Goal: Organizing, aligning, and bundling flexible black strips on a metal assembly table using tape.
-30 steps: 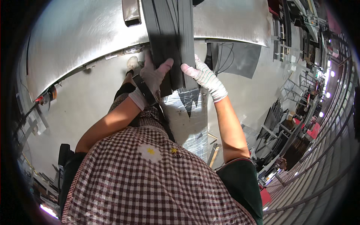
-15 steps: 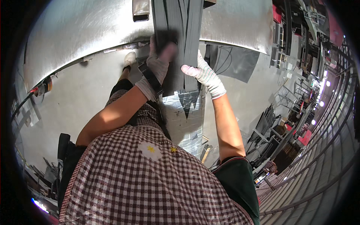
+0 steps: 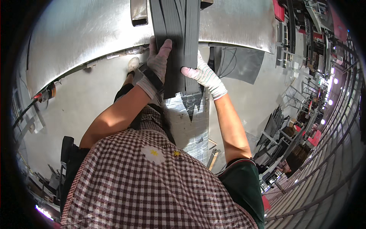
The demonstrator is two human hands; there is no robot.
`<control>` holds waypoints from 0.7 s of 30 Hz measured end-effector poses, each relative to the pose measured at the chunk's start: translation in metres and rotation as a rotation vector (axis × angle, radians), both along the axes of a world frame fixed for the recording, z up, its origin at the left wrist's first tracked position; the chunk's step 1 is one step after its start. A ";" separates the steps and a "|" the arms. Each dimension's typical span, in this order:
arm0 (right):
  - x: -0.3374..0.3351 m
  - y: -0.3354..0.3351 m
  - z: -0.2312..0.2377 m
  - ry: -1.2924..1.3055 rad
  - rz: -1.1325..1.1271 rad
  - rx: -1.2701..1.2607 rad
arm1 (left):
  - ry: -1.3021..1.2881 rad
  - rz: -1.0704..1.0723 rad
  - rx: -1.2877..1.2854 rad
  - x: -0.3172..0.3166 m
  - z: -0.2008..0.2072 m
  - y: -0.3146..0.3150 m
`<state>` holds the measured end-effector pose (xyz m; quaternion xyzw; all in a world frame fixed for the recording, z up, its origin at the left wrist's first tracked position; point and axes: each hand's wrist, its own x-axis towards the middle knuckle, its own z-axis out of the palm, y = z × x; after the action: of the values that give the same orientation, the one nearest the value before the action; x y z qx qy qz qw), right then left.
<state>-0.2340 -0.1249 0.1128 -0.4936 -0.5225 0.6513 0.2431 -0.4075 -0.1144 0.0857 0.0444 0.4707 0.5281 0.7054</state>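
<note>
Between my hands runs a bundle of long, dark grey flat strips (image 3: 176,42), its near ends hanging past the edge of a shiny metal table (image 3: 95,34). My left hand (image 3: 158,63), gloved with bare fingertips and a dark band at the wrist, grips the bundle's left side, thumb on top. On the opposite side, my right hand (image 3: 206,76) in a striped glove clasps the strips, its thumb pressed over their right edge. The fingers under the bundle are hidden. Beneath the near ends lies a silver, tape-covered surface (image 3: 187,129).
An open-ended square metal tube (image 3: 138,14) stands on the table left of the bundle. A dark sheet (image 3: 242,65) lies on the floor to the right. A cable reel (image 3: 48,91) hangs by the table's left corner. Racks and metal frames (image 3: 301,95) stand farther right.
My left thumb, blurred over the strips before, now rests still near their left edge. The bundle and both hands appear slightly farther left in the picture.
</note>
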 end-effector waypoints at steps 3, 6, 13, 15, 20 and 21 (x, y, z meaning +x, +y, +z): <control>0.003 0.006 -0.005 -0.040 0.030 0.035 | 0.077 -0.044 0.036 0.000 -0.005 0.002; -0.001 0.004 0.002 -0.042 0.050 0.011 | 0.088 -0.121 0.091 -0.009 -0.014 0.005; 0.034 -0.015 -0.010 -0.028 -0.217 0.072 | 0.274 -0.231 -0.215 -0.029 0.032 -0.005; 0.014 -0.018 0.032 -0.245 -0.337 0.356 | 0.224 -0.127 -0.129 -0.048 0.058 -0.013; -0.083 -0.040 0.133 -0.335 0.066 0.735 | 0.349 -0.086 0.143 -0.058 0.087 -0.003; -0.098 -0.050 0.127 -0.355 -0.019 0.801 | 0.328 -0.056 0.242 -0.052 0.089 0.004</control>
<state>-0.3324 -0.1746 0.2396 -0.4696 -0.7629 0.3001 0.3276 -0.4592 -0.1101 0.1747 0.2273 0.5108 0.5467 0.6233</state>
